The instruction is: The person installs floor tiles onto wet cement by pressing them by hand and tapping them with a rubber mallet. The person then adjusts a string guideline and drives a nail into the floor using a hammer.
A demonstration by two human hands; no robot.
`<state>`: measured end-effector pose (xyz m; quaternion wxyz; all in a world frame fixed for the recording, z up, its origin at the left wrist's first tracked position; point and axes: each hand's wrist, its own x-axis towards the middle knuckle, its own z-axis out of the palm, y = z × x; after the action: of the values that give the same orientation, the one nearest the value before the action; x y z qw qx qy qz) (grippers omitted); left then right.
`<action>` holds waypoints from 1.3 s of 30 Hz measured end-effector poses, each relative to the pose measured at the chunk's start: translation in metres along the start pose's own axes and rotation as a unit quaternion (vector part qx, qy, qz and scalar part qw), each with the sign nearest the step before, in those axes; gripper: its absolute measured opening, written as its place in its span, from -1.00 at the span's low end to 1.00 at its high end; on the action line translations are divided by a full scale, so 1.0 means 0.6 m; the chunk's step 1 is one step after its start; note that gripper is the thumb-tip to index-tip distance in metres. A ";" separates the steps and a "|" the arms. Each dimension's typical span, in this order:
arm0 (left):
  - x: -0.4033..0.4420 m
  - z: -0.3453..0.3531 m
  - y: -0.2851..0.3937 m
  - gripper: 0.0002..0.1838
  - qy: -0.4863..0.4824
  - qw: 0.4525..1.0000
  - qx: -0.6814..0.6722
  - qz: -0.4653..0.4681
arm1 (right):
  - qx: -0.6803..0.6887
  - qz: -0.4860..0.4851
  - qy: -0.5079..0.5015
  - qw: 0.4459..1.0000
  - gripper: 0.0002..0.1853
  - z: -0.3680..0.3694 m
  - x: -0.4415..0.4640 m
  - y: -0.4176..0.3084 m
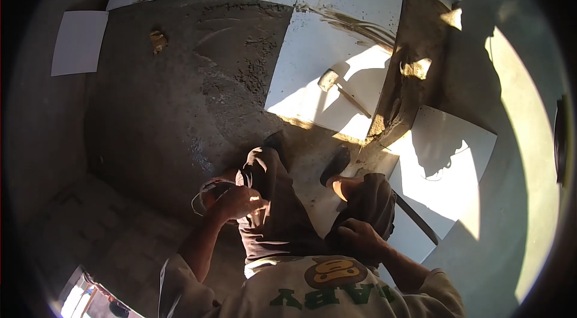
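My left hand (pixel 241 202) is closed beside my knee at the lower centre, with its fingers curled; whether it holds anything is too small to tell. Next to it, a dark rounded object with a thin wire loop (pixel 207 193) is partly hidden behind the wrist. Against the other thigh rests my right hand (pixel 360 237), in shadow, its fingers bent and their tips hard to see. A mallet (pixel 329 80) lies on a large white floor tile (pixel 306 47) ahead of my feet, its handle pointing down to the right.
Wet mortar (pixel 240 47) covers the floor left of the mallet's tile. More tiles line the top. A loose tile (pixel 445 149) lies at the right, with a dark straight bar (pixel 416 219) near it. One white tile (pixel 79 43) leans at the left wall.
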<state>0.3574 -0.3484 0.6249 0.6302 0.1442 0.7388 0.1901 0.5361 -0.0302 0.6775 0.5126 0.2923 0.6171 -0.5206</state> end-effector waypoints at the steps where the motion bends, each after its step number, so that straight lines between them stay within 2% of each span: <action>1: 0.036 -0.035 -0.001 -0.58 0.080 0.996 -0.028 -0.020 | 0.011 0.004 0.026 1.000 -0.62 -0.024 0.041 0.005; 2: 0.080 -0.053 -0.025 -0.61 0.206 0.978 -0.040 0.006 | -0.022 -0.036 0.086 0.995 -0.66 -0.051 0.082 0.007; 3: 0.125 -0.076 -0.043 -0.64 0.291 0.953 -0.083 0.013 | -0.058 -0.077 0.147 0.984 -0.69 -0.085 0.124 0.004; 4: 0.168 -0.097 -0.061 -0.66 0.370 0.920 -0.125 0.018 | -0.070 -0.065 0.192 0.977 -0.71 -0.123 0.166 -0.008; 5: 0.201 -0.122 -0.069 -0.68 0.392 0.909 -0.140 -0.002 | -0.079 -0.048 0.234 0.968 -0.74 -0.161 0.211 -0.011; 6: 0.234 -0.142 -0.079 -0.69 0.412 0.898 -0.153 -0.021 | -0.123 -0.096 0.279 0.947 -0.76 -0.212 0.272 0.019; 7: 0.278 -0.150 -0.100 -0.69 0.418 0.895 -0.155 -0.025 | -0.078 -0.090 0.317 0.941 -0.79 -0.241 0.296 -0.012; 8: 0.319 -0.155 -0.122 -0.70 0.425 0.894 -0.142 -0.019 | -0.101 -0.109 0.335 0.930 -0.78 -0.283 0.338 -0.019; 9: 0.355 -0.156 -0.144 -0.71 0.429 0.894 -0.127 -0.015 | -0.146 -0.195 0.361 0.900 -0.76 -0.324 0.391 -0.005; 11: 0.432 -0.147 -0.186 -0.71 0.430 0.898 -0.097 -0.008 | -0.273 -0.219 0.388 0.853 -0.70 -0.389 0.485 0.007; 12: 0.465 -0.136 -0.207 -0.72 0.419 0.905 -0.066 0.002 | -0.292 -0.187 0.373 0.861 -0.68 -0.404 0.522 -0.002; 14: 0.517 -0.114 -0.241 -0.74 0.432 0.901 -0.041 -0.001 | -0.361 -0.190 0.357 0.840 -0.67 -0.409 0.577 -0.019; 15: 0.539 -0.107 -0.253 -0.75 0.448 0.894 -0.018 0.004 | -0.358 -0.191 0.355 0.842 -0.67 -0.403 0.600 -0.014; 17: 0.567 -0.090 -0.274 -0.77 0.466 0.885 0.015 0.006 | -0.338 -0.264 0.349 0.833 -0.69 -0.392 0.634 -0.002; 20: 0.588 -0.081 -0.288 -0.79 0.477 0.873 0.103 -0.003 | -0.293 -0.255 0.339 0.857 -0.71 -0.376 0.651 0.039; 21: 0.594 -0.075 -0.290 -0.80 0.469 0.870 0.150 -0.022 | -0.290 -0.275 0.360 0.843 -0.72 -0.374 0.661 0.063; 26: 0.615 -0.053 -0.302 -0.79 0.470 0.842 0.266 0.014 | -0.166 -0.272 0.447 0.836 -0.75 -0.376 0.659 0.164; 29: 0.615 -0.038 -0.305 -0.77 0.461 0.841 0.283 -0.005 | -0.106 -0.181 0.469 0.858 -0.79 -0.366 0.616 0.184; 30: 0.619 -0.034 -0.311 -0.77 0.453 0.845 0.283 0.009 | -0.104 -0.168 0.479 0.856 -0.79 -0.364 0.608 0.205; 32: 0.623 -0.030 -0.322 -0.76 0.469 0.833 0.291 -0.033 | -0.162 -0.243 0.519 0.803 -0.83 -0.361 0.605 0.241; 36: 0.628 -0.031 -0.311 -0.76 0.477 0.833 0.280 -0.018 | -0.162 -0.233 0.508 0.813 -0.85 -0.339 0.599 0.307; 39: 0.630 -0.033 -0.316 -0.75 0.463 0.820 0.337 -0.015 | -0.153 -0.231 0.530 0.801 -0.85 -0.326 0.603 0.350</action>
<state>0.2809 -0.3470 0.2087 0.1291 0.2319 0.9634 -0.0360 0.5495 0.1520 0.2531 0.0083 0.2890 0.9136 -0.2858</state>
